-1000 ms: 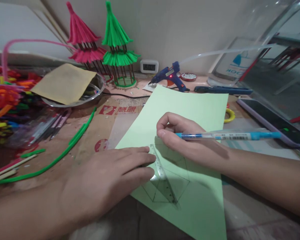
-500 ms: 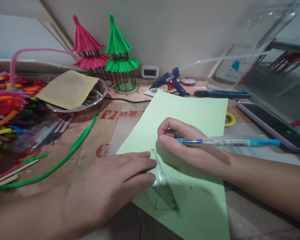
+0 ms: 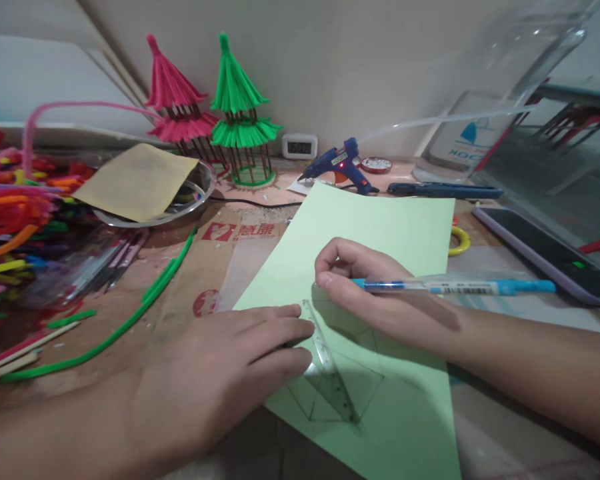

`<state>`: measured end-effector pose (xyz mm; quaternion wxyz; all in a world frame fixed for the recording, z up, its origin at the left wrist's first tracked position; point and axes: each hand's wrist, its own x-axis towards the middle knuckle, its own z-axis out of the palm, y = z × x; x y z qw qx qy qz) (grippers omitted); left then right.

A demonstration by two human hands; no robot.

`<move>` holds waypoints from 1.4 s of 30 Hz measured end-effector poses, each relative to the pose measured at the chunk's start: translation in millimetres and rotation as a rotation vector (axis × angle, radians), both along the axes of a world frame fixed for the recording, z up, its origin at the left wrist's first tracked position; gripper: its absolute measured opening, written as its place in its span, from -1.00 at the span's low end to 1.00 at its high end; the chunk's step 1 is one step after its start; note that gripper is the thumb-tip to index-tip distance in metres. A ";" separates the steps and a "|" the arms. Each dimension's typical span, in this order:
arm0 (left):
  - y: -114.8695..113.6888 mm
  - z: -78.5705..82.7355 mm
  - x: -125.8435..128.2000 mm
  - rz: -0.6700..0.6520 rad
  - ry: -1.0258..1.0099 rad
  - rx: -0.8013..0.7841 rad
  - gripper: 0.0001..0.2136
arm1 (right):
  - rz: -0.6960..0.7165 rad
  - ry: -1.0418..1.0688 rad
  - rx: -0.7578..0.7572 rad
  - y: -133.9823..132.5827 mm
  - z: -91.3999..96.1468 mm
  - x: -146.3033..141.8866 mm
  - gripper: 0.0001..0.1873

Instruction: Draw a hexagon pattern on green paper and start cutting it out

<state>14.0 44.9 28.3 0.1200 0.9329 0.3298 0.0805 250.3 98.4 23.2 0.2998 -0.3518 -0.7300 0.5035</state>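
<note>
My left hand [image 3: 230,367] lies palm down on a light green sheet of paper [image 3: 375,233], fingers stretched out. Its fingertips press on a clear ruler [image 3: 333,380], which slants across thin pencil-like lines forming an angular outline. To the right, my right hand [image 3: 370,283] is closed in a pinch round a pen with a clear and blue barrel [image 3: 465,287]. The pen points left, and its tip is at the paper near the ruler's far end, mostly covered by the fingers.
Behind the paper stand a blue glue gun [image 3: 337,163], a small digital clock [image 3: 300,147] and green [image 3: 240,87] and pink [image 3: 175,80] pagoda models. Pipe cleaners [image 3: 10,207] and a metal dish [image 3: 205,183] are on the left. A phone [image 3: 550,247] lies at right.
The camera view has shifted very slightly. Both hands, the ruler and the pen stay practically where they were.
</note>
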 end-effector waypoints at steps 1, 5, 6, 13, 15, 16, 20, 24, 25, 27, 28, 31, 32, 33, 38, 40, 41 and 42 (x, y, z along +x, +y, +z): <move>0.3 0.1 0.1 -0.002 0.003 -0.008 -0.79 | 0.000 -0.003 0.001 0.3 0.0 -0.2 -0.89; -1.2 1.4 -0.2 -0.002 0.007 -0.049 -0.78 | -0.002 -0.008 0.006 1.3 -0.6 -0.7 -0.89; -2.0 1.6 -0.3 0.000 0.002 -0.051 -0.78 | -0.001 -0.005 0.011 1.4 -0.9 -0.5 -0.89; -2.5 0.0 -0.8 0.035 -0.019 -0.048 -0.80 | 0.001 -0.003 0.023 1.1 -1.1 0.3 -0.88; -1.6 -1.0 -1.1 0.030 -0.038 -0.056 -0.79 | -0.001 -0.002 0.015 0.8 -0.7 -0.2 -0.89; -1.2 -1.3 -1.1 0.028 -0.042 -0.058 -0.79 | 0.001 0.000 0.015 0.7 -0.5 -0.5 -0.89; -1.0 -0.4 -0.2 0.044 -0.025 -0.056 -0.79 | 0.001 0.006 0.028 0.5 -0.9 -0.9 -0.88; -1.7 2.6 2.3 0.058 0.020 -0.070 -0.75 | 0.001 0.002 0.039 1.2 -1.3 -0.8 -0.88; -1.9 3.2 2.9 0.062 0.020 -0.080 -0.74 | 0.001 0.001 0.035 1.3 -1.2 -0.8 -0.89; -2.0 3.9 3.5 0.087 0.012 -0.100 -0.75 | 0.002 -0.003 0.028 1.6 -0.7 -0.9 -0.89; -2.0 3.9 3.6 0.101 0.004 -0.109 -0.76 | 0.001 -0.003 0.029 1.7 -0.5 -0.9 -0.89; -1.6 3.6 3.1 0.112 -0.022 -0.112 -0.76 | 0.002 -0.004 0.029 2.1 0.0 -1.0 -0.89; -1.5 3.4 2.8 0.111 -0.027 -0.105 -0.76 | 0.003 -0.006 0.030 2.2 0.0 -1.0 -0.89; -1.5 3.2 2.5 0.107 -0.022 -0.102 -0.76 | 0.003 -0.008 0.031 2.3 -0.1 -1.0 -0.89; -2.2 2.6 2.7 0.107 -0.015 -0.086 -0.76 | 0.009 0.009 0.044 1.9 -1.3 -0.9 -0.88; -2.1 2.8 3.7 0.129 -0.036 -0.089 -0.73 | 0.013 0.013 0.038 1.7 -1.8 -0.5 -0.88; -1.9 3.0 4.2 0.139 -0.038 -0.096 -0.72 | 0.016 0.012 0.035 1.6 -1.9 -0.2 -0.88; -1.7 3.2 4.7 0.145 -0.034 -0.104 -0.71 | 0.017 0.013 0.035 1.5 -2.0 0.0 -0.88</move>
